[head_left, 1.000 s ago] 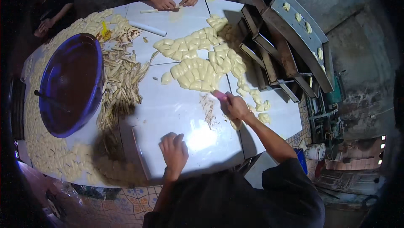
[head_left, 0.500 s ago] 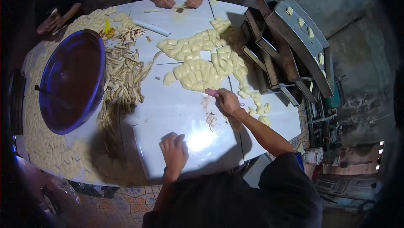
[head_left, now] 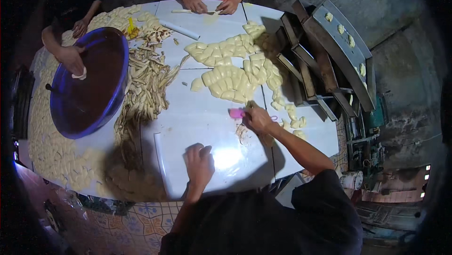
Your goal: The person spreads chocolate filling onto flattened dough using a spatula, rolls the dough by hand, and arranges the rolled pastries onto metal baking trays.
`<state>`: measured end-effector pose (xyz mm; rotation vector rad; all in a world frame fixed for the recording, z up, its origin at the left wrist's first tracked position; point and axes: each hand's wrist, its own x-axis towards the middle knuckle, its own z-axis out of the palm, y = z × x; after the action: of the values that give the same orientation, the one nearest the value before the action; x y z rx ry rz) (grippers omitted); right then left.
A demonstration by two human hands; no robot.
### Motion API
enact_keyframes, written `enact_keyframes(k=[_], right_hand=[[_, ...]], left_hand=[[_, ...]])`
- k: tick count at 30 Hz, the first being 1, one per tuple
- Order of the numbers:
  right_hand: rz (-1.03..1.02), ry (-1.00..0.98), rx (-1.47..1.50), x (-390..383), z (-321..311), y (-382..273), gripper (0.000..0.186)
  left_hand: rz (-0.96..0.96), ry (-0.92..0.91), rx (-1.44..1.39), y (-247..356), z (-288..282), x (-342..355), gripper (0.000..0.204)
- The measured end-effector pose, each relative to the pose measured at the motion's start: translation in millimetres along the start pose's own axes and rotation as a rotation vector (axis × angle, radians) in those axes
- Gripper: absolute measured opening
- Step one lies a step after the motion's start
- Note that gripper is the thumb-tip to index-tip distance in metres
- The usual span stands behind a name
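My right hand (head_left: 259,117) is closed round a small pink flat-headed tool (head_left: 237,113); its looped handle end shows past the hand. Whether it is a brush or a spatula I cannot tell. The tool's head is over the white tabletop (head_left: 188,118), just nearer than the glossy, pale yellow dough pieces (head_left: 226,83). Brownish smears (head_left: 242,135) mark the surface below it. My left hand (head_left: 200,163) rests on the table at the near side, fingers loosely apart and holding nothing.
Left stands a large blue basin (head_left: 123,62) of brown contents. Beside it lie brown-streaked dough strips (head_left: 141,81), with many pale pieces (head_left: 56,161) beyond. Metal trays (head_left: 325,57) are stacked at the right. A white rod (head_left: 179,29) lies farther back. Two people work across the table.
The pink tool has drawn slightly nearer, off the dough's edge, and turned its flat face up. A co-worker's hand at left has reached into the basin with a pale piece. My left hand barely moves.
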<state>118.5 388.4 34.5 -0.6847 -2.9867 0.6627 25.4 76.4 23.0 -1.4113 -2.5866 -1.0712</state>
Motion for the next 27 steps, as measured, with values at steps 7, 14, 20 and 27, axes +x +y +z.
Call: enact_keyframes(k=[7, 14, 20, 27], right_hand=[[0.019, 0.193, 0.041, 11, -8, 5, 0.025], [0.016, -0.008, -0.005, -47, -5, -14, 0.024], [0.305, 0.28, 0.214, -82, 10, -26, 0.022], [0.351, 0.37, 0.316, -93, 39, -63, 0.031]], left_hand=[[0.032, 0.015, -0.021, 6, -1, 3, 0.032], [0.047, -0.009, 0.0, 6, 6, 0, 0.043], [0.054, -0.132, 0.047, 14, 13, 10, 0.054], [0.108, -0.277, 0.171, 18, 23, 17, 0.061]])
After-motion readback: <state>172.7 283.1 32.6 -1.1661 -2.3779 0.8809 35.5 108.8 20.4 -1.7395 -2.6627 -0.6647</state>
